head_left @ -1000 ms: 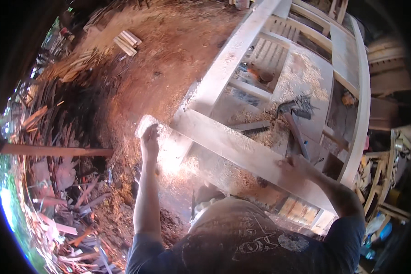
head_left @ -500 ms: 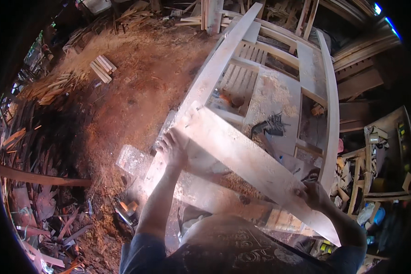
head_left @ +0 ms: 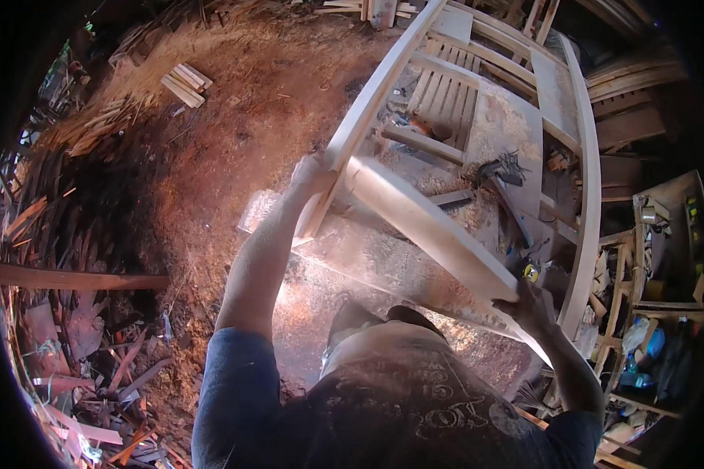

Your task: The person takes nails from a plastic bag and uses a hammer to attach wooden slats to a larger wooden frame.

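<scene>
A long pale wooden rail (head_left: pixel 375 98) forms the left side of a large wooden frame. My left hand (head_left: pixel 313 173) is closed around the rail close to its near end. A wide pale board (head_left: pixel 434 227) slants from beside that rail down toward my right. My right hand (head_left: pixel 530 307) grips its near right end, with the fingers partly hidden. The board is tilted, showing a broad face and a narrow edge. Its far end is close to the left rail; I cannot tell whether they touch. Another long rail (head_left: pixel 585 180) bounds the frame's right side.
Beneath the frame lies a dusty worktop (head_left: pixel 368 254) with shavings. A dark tool (head_left: pixel 489 170), a yellow tape measure (head_left: pixel 530 272) and a short wood strip (head_left: pixel 422 144) are among the frame parts. Cut sticks (head_left: pixel 186 84) lie on the floor left; cluttered shelves (head_left: pixel 673 309) stand right.
My left hand has moved farther away along the left rail, which has turned more onto its edge. The board in my right hand has tilted too. The view has shifted slightly.
</scene>
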Demonstrator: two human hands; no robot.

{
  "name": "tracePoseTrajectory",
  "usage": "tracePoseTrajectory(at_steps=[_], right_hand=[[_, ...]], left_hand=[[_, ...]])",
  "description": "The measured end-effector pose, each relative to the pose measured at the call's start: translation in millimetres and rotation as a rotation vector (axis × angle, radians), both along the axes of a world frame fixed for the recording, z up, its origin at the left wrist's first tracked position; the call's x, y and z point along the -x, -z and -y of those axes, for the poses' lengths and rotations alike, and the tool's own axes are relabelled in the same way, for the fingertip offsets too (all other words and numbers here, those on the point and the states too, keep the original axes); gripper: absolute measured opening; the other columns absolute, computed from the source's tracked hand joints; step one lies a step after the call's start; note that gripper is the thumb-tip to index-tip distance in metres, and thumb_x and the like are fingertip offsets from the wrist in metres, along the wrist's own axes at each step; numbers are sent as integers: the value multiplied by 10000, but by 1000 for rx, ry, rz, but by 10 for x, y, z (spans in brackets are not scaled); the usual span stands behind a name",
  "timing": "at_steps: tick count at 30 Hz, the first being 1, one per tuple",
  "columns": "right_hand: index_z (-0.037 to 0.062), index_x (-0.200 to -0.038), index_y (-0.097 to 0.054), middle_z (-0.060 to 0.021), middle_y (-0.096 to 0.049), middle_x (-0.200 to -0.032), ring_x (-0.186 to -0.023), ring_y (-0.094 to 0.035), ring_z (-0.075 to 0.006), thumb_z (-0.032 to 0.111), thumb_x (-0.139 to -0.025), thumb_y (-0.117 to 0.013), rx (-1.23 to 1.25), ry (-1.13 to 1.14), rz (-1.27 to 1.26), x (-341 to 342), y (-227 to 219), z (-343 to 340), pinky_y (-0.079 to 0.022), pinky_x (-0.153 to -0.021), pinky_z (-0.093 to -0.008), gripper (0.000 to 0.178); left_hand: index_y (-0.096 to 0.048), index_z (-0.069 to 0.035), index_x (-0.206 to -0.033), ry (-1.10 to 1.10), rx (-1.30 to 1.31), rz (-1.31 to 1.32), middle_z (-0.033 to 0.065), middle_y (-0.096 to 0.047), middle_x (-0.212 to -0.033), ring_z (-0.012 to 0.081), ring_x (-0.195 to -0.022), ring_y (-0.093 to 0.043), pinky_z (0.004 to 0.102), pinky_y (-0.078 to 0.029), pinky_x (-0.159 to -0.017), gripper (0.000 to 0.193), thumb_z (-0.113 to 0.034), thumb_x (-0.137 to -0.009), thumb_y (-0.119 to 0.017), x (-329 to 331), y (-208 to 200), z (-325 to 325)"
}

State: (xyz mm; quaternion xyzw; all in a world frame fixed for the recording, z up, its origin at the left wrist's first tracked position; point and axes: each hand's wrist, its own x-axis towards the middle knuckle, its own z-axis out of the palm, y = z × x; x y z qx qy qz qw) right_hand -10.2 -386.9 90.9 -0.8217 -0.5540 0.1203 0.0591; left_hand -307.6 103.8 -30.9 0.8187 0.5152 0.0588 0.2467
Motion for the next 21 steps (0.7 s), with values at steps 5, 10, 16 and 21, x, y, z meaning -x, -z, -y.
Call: tracePoseTrajectory(at_steps=[5,10,16,21], right_hand=[[-24,-1246,-563,-177,-645,-927,-813,-656,-362,480,-765,-847,-180,-206,135,354,432,107,-549,-670,-444,752],[79,-1149,-668,-134,-674,-986,-918,-668,-334,450,-777,-811,-172,-223,252,631,763,-251,-541,-762,-482,544],[37,-1107,-596,-129,-639,-1006,-932,-657,-333,573,-856,-682,-35,-183,178,729,532,-479,-542,-778,-466,598],[17,-1102,-645,-170,-683,-1032,-951,-678,-341,590,-876,-677,-187,-119,202,534,743,-131,-530,-785,-510,617]], left_hand=[[-682,-68,-1253,-77,347,201,229,-726,-1124,355,-1055,-715,426,-537,-968,513,-337,-818,-719,165,-560,-204],[-657,10,-1256,96,-125,15,272,-708,-1138,411,-1110,-673,475,-516,-944,632,-463,-847,-749,464,-173,-654],[-598,-37,-1337,185,-751,396,216,-676,-1184,398,-1081,-658,522,-525,-948,495,-363,-966,-636,328,-249,-208],[-606,-44,-1327,965,-242,393,203,-589,-1343,391,-1304,-524,511,-354,-1153,576,-288,-847,-809,-725,-894,2186]])
